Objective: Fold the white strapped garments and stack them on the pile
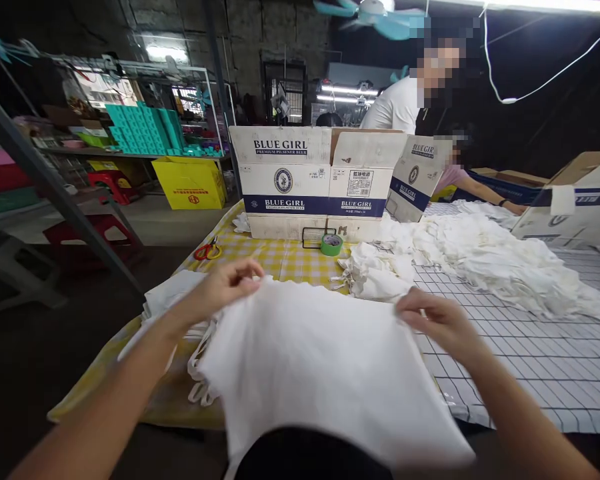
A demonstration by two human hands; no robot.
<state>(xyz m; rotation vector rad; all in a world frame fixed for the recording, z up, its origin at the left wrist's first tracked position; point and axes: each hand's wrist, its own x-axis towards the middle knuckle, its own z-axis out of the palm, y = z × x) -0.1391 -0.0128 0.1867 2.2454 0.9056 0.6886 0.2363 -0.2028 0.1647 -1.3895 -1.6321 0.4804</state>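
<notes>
A white cloth bag (325,360) lies spread in front of me, its near edge hanging over the table's edge. My left hand (225,283) pinches its far left corner. My right hand (437,320) grips its far right corner. Both hands are closed on the fabric. White handle straps (200,370) hang out at the bag's left side.
A big pile of white cloth bags (485,257) covers the table's right half. Cardboard boxes (315,180) stand at the back, with a green tape roll (331,245) and red scissors (207,251) before them. Two other people work at the far right.
</notes>
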